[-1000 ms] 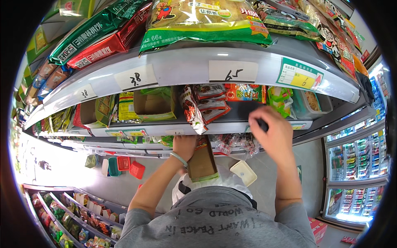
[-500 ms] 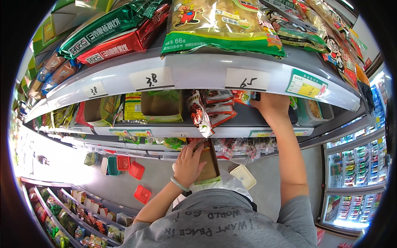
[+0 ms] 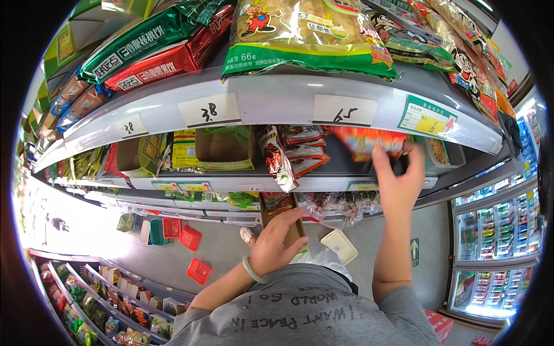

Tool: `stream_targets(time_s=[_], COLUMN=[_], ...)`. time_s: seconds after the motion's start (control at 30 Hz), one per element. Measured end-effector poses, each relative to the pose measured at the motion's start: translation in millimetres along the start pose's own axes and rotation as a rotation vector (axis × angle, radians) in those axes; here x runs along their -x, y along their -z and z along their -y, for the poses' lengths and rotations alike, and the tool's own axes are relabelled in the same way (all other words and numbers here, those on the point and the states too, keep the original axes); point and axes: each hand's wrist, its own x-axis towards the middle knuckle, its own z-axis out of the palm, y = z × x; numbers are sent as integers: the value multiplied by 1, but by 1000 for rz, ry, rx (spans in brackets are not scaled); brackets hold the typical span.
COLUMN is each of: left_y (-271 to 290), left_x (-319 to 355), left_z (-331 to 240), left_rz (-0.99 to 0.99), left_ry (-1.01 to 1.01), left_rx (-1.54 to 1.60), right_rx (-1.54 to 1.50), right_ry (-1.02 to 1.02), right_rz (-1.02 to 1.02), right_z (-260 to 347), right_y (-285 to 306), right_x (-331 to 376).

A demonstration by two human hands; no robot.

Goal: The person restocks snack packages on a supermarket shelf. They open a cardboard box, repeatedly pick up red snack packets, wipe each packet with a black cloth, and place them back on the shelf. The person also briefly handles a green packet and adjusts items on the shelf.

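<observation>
My right hand [image 3: 399,176] pinches a red and orange snack packet [image 3: 369,143] between thumb and fingers, at the front of the lower shelf. The packet is a little blurred. My left hand [image 3: 276,245] lies with fingers stretched out across the near left side of an open, narrow cardboard box [image 3: 295,230] in front of my body. Inside the box's far end is a dark red packet [image 3: 278,203]. Silver and red packets [image 3: 303,147] are stacked on the lower shelf, left of my right hand.
The upper shelf's pale edge [image 3: 277,106] juts out above my hands, with a large snack bag [image 3: 311,43] on it. On the lower shelf stand an open carton [image 3: 225,158] and a clear tub [image 3: 447,153]. Red baskets [image 3: 190,237] lie on the floor.
My right hand has drawn back from under the upper shelf, bringing the red packet out into view. My left hand has slid back toward my body, uncovering the dark red packet in the box.
</observation>
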Motion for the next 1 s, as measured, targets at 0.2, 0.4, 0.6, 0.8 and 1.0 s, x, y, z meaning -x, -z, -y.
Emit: stream_targets(time_s=[0.2,0.4,0.6,0.8,1.0], left_y=[-24,-18,-25,-30,-42], left_x=[7,13,20,10,18], left_z=[-12,-8,-5,-12,-5], left_rz=[-249,-382,-276,-281,-273], left_ry=[186,443,714,821,746], left_rx=[806,715,1199,1350,1210], right_rx=[-525,-581,-854,-206,53], right_ry=[-415,-520,-299,517,370], right_rz=[806,799,174,788,739], right_z=[-4,-25,-24,-14,2], right_y=[-7,-13,-11,-23,-26], right_x=[83,116,130,148,140])
